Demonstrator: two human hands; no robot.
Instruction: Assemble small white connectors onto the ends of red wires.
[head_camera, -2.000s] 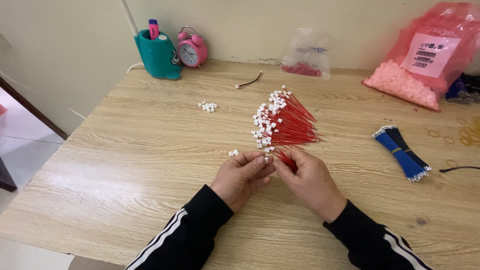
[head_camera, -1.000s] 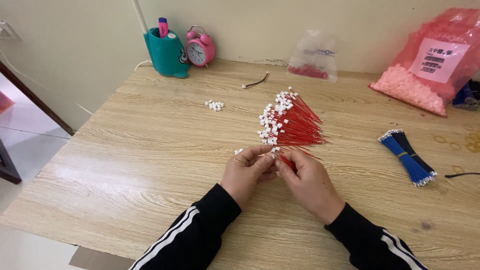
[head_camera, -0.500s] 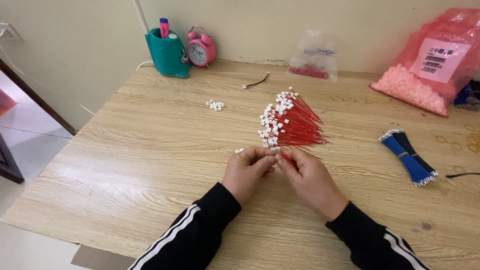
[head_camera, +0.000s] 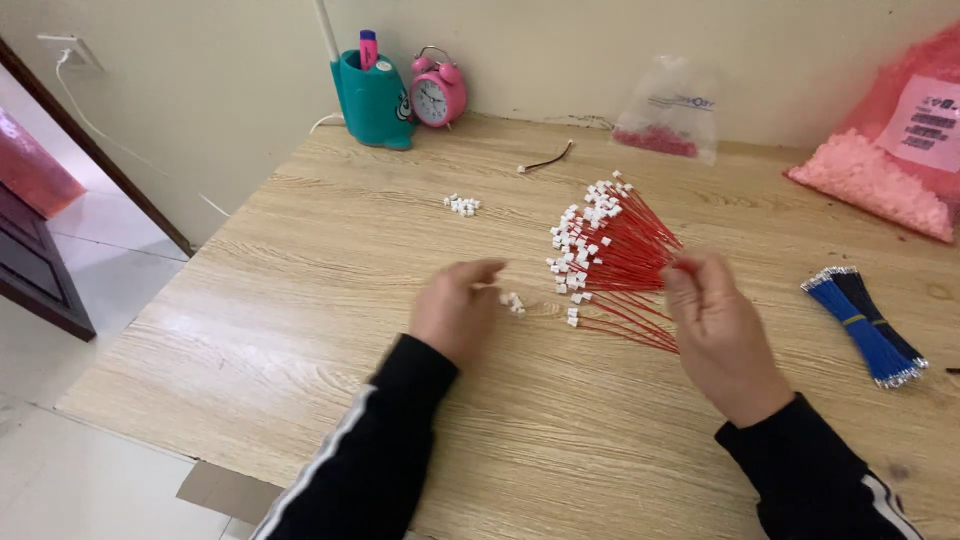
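Observation:
A fan of red wires (head_camera: 625, 250) with small white connectors on their left ends lies on the wooden table (head_camera: 300, 300). My right hand (head_camera: 718, 335) is at the fan's right side, its fingertips pinched on the bare end of a red wire. My left hand (head_camera: 452, 308) hovers to the left of the fan, with its fingers loosely spread. It is just short of a few loose white connectors (head_camera: 512, 301) and holds nothing. Both arms wear black sleeves with white stripes.
A second small heap of white connectors (head_camera: 461, 205) lies farther back. A bundle of blue wires (head_camera: 866, 326) lies at the right. Against the wall stand a teal pen holder (head_camera: 372, 96), a pink alarm clock (head_camera: 438, 93), a clear bag (head_camera: 670, 112) and a pink bag (head_camera: 885, 165).
My hands were together in front of the fan, working on one wire. They have since parted: the left moved left toward the loose connectors, the right moved right to the wire ends.

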